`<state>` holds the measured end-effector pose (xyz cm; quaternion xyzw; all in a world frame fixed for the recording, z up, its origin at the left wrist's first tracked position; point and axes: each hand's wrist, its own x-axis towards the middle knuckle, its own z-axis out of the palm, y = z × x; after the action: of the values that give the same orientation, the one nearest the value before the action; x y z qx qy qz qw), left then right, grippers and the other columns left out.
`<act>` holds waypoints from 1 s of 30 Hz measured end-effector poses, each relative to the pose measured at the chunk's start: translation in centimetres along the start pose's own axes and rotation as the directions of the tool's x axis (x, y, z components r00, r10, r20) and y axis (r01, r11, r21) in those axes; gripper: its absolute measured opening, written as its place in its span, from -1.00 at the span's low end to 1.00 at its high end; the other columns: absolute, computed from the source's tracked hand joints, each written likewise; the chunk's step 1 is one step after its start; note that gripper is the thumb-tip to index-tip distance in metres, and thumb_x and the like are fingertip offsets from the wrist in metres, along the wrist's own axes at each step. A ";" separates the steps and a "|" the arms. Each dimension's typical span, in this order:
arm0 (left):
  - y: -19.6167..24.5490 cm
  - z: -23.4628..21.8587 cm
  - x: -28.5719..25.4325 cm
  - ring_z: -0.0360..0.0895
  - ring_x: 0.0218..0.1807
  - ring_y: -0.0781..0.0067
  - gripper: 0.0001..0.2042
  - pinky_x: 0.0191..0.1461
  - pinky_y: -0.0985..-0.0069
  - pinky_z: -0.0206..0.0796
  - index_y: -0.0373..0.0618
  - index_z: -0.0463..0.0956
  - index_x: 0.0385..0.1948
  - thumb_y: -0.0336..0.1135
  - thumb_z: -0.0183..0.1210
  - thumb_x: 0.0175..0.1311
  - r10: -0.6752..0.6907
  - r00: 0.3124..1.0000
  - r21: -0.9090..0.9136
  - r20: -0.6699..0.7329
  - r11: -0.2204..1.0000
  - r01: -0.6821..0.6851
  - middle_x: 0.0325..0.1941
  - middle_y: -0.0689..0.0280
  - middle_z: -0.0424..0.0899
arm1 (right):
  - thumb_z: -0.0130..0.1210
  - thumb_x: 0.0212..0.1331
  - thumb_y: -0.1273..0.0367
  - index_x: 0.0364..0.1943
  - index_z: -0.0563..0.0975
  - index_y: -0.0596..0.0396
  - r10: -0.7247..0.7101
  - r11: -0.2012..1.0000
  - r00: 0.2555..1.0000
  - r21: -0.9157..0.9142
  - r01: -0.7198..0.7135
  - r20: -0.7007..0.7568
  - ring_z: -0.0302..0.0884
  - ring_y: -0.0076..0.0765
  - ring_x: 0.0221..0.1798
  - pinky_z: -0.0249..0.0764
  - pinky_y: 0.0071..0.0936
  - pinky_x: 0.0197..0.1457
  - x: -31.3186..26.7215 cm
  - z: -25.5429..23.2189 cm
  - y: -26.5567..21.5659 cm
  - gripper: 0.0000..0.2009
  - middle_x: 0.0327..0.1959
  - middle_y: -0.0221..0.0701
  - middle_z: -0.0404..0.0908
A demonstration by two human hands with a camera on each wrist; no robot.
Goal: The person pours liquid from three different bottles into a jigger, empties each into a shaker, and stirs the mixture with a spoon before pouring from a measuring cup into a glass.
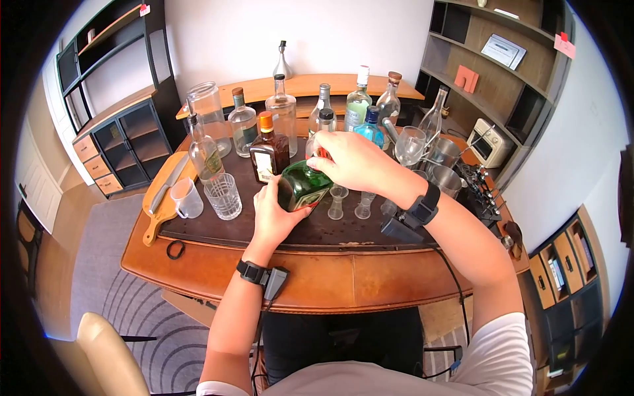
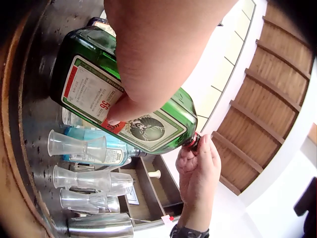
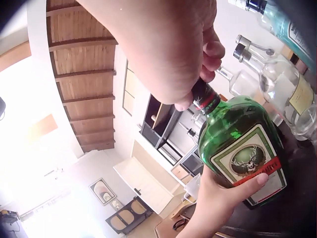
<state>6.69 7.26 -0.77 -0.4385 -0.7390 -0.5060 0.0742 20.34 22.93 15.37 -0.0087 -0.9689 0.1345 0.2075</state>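
My left hand (image 1: pixel 274 216) holds a green glass liquor bottle (image 1: pixel 304 187) around its body, with the thumb across the stag label (image 3: pixel 250 163). The bottle is tilted, its neck up and to the right. At its top, my right hand (image 1: pixel 353 160) pinches the dark screw cap (image 3: pixel 204 94) with a red band; the palm hides much of it. Close behind the left hand stands a dark brown bottle with an orange cap (image 1: pixel 266 121). Small clear jiggers (image 1: pixel 336 203) stand just right of the green bottle, below the right forearm.
To the left are a cut-glass tumbler (image 1: pixel 224 198), a plastic measuring cup (image 1: pixel 187 199) and a knife (image 1: pixel 168 183) on a wooden board (image 1: pixel 150 230). Several bottles line the back, including a blue one (image 1: pixel 372 132). Metal shaker tins (image 1: pixel 444 177) stand at the right.
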 end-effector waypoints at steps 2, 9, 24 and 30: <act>0.5 -0.1 -0.2 0.46 0.19 -0.05 -0.14 0.37 0.10 0.25 -0.14 0.39 0.27 -0.21 0.63 -0.18 0.024 0.999 0.072 -0.029 0.997 -0.022 0.09 0.08 0.60 | 0.22 0.36 0.19 -0.22 0.56 0.26 0.062 0.998 0.998 -0.030 -0.063 -0.034 0.70 0.17 -0.20 0.58 -0.03 -0.09 -0.1 0.2 -0.6 -0.67 -0.34 -0.04 0.69; 0.7 0.3 -0.7 0.47 0.18 -0.06 -0.15 0.35 0.09 0.26 -0.16 0.38 0.26 -0.20 0.62 -0.17 0.057 0.994 0.136 -0.097 0.990 -0.044 0.08 0.06 0.61 | 0.19 0.36 0.21 -0.29 0.53 0.23 0.019 0.999 0.994 -0.043 -0.023 -0.108 0.69 0.15 -0.27 0.58 -0.02 -0.20 -0.3 0.5 -1.7 -0.70 -0.38 -0.06 0.68; 0.8 0.6 -0.6 0.52 0.18 -0.20 -0.12 0.23 0.02 0.39 -0.22 0.31 0.25 -0.32 0.64 -0.21 0.141 0.987 0.094 -0.071 0.987 -0.134 0.09 -0.03 0.61 | 0.16 0.36 0.05 0.12 0.46 0.06 -0.069 0.989 0.987 -0.137 0.049 -0.145 0.70 0.12 -0.33 0.56 -0.01 -0.32 -1.1 1.6 -1.7 -0.55 -0.43 -0.17 0.72; 0.7 0.6 -0.4 0.59 0.18 -0.01 -0.17 0.25 0.15 0.42 -0.22 0.27 0.27 -0.30 0.58 -0.07 0.125 0.987 -0.211 -0.103 0.967 -0.145 0.12 -0.01 0.60 | 0.33 0.27 0.35 0.30 0.44 0.04 0.153 0.941 0.973 0.326 -0.091 -0.171 0.29 -0.60 -0.50 0.27 -0.51 -0.38 -10.7 1.3 -0.9 -0.48 -0.56 -0.55 0.27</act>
<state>7.60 7.59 -0.80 -0.4702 -0.6436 -0.5967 0.0930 29.61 20.96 10.23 -0.0487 -0.9074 0.2992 0.2910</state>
